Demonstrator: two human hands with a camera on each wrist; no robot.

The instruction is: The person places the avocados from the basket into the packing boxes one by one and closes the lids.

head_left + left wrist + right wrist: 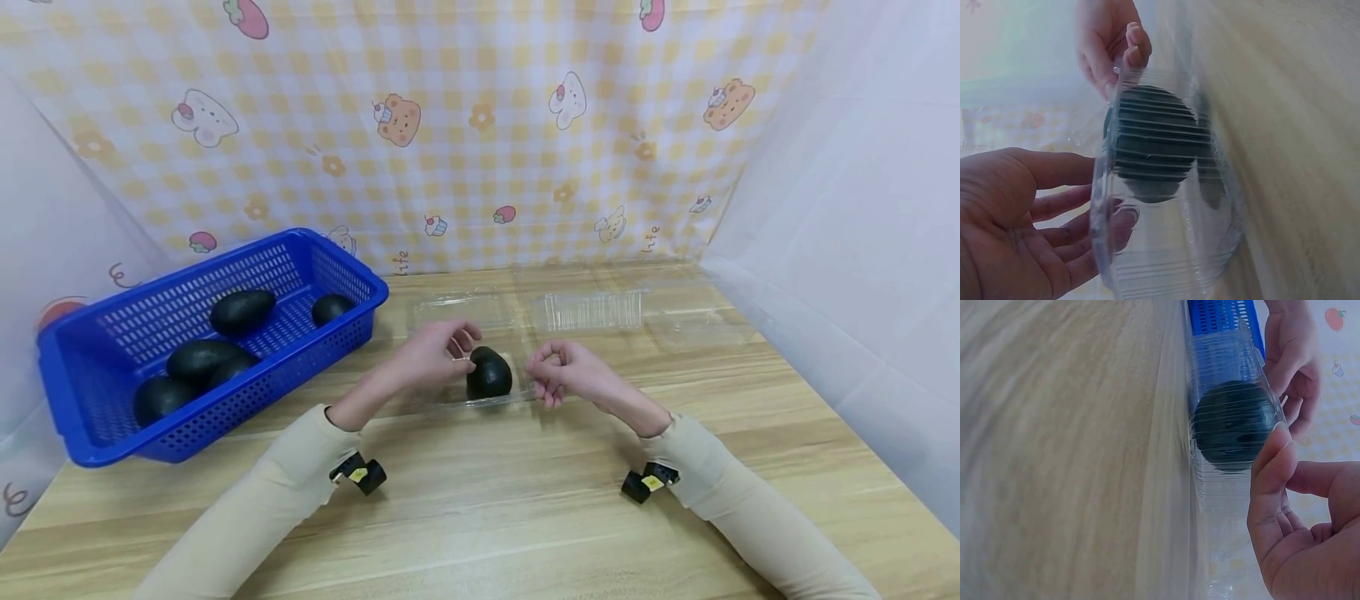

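Note:
A dark avocado (490, 372) sits in a clear plastic clamshell container (1160, 275) on the table, seen through its ribbed walls in both wrist views. My left hand (438, 354) is at the container's left side, fingers loosely bent and spread. In the left wrist view its thumb reaches the rim beside the avocado, and some fingertips show through the clear plastic. At the opposite side, my right hand (566, 371) pinches the container's edge between thumb and index finger. The other fingers of that hand are curled in.
On the left stands a blue perforated basket (300, 367) with several avocados (243, 311) in it. More clear plastic containers (592, 311) lie behind the hands, toward the back right. A checked curtain (480, 158) hangs along the table's far edge.

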